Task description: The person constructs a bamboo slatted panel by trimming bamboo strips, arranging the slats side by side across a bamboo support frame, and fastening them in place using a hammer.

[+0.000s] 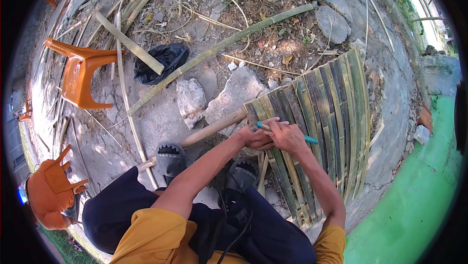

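My right hand is closed around a slim teal stick-shaped tool. One end of it sticks out by the thumb and the other below the palm; its exact kind I cannot make out. My left hand is closed right beside it, at the near left edge of a panel of split bamboo slats. What its fingers grip is hidden. The slats lie side by side in a fan shape, green and dark brown. A round wooden pole runs from the panel's corner leftward, past my left forearm.
Pale rocks lie ahead of my sandals. Beyond them are a long bamboo strip, a short bamboo piece and a black plastic bag. Orange chairs stand left; a person sits at lower left. Green-painted paving lies right.
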Motion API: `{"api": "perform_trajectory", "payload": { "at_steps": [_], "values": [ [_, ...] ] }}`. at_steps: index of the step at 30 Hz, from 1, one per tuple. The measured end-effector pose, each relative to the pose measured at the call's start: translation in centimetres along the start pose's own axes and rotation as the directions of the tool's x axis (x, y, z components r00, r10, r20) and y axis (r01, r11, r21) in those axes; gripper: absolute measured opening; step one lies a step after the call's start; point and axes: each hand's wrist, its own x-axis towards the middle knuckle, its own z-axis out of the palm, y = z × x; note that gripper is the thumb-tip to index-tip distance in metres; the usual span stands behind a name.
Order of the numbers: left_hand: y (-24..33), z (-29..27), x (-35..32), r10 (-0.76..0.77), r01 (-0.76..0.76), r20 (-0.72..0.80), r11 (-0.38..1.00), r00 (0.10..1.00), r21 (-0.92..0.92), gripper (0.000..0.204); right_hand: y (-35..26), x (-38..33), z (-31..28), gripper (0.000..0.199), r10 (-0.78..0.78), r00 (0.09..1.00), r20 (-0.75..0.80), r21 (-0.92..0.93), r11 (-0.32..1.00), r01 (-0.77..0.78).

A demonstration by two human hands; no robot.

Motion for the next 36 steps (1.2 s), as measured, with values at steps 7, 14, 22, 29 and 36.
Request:
{"api": "perform_trajectory", "payload": {
  "at_steps": [7, 14, 22, 29, 36],
  "values": [
    [-0.2, 1.2, -1.3, -0.093, 0.082, -0.071, 0.987, 0.993, -0.136, 0.05, -0.2, 0.8, 0.9, 0.026, 0.022, 1.0, -0.007, -0.002, 1.0, -0.022],
    [-1.5, 3.2, -8.0, -0.078, 0.074, 0.023, 0.985, 0.997, 0.156, 0.045, -1.5, 2.6, 1.3, 0.024, -0.114, 0.992, -0.062, 0.13, 0.984, 0.121],
    [1.0, -1.1, 2.0, -0.142, 0.162, 0.218, 0.984, 0.965, -0.074, 0.043, 0.8, 0.0, 0.1, 0.029, 0.131, 0.985, 0.108, 0.061, 0.989, -0.138],
    [1.2, -1.6, 1.9, -0.136, 0.103, 0.261, 0.985, 0.956, 0.137, 0.045, -3.7, 0.3, -3.4, 0.024, 0.486, 0.845, -0.225, 0.577, 0.765, -0.286],
    [2.0, -2.5, 3.3, -0.106, 0.057, 0.307, 0.984, 0.946, 0.166, 0.074, -6.7, -4.3, -11.5, 0.021, 0.754, 0.648, 0.107, 0.951, 0.114, -0.289]
  ]
}}
